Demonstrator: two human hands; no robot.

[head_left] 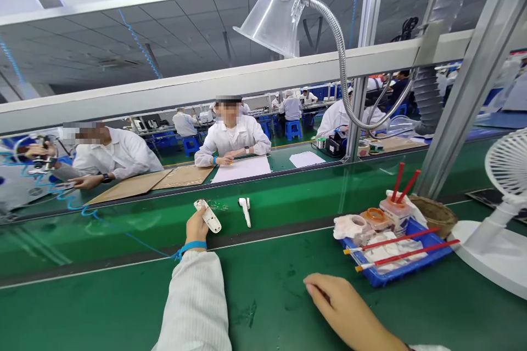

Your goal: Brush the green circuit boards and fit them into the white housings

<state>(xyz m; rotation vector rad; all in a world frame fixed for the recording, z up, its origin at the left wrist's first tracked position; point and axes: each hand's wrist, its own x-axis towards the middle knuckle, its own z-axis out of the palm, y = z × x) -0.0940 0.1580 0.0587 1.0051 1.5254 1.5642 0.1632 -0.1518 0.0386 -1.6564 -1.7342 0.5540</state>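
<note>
My left hand (pixel 196 226), with a blue wrist strap, reaches forward over the green belt. Its fingers are closed on a long white plastic housing (pixel 208 216) with small openings near its lower end. To the right of it a second white plastic part (pixel 244 212), slim with a wider dark-marked head, lies on the belt by itself. My right hand (pixel 335 299) rests low on the green bench mat (pixel 272 285). Its fingers are curled and pressed together, and nothing shows in them.
A blue tray (pixel 381 277) at right carries jars, white cloth and red-handled brushes (pixel 407 255). Beside it stands a white fan (pixel 508 192). A clear fume hood (pixel 274 16) on a flexible arm hangs above. Across the belt, co-workers in white sit behind brown boards (pixel 127 187).
</note>
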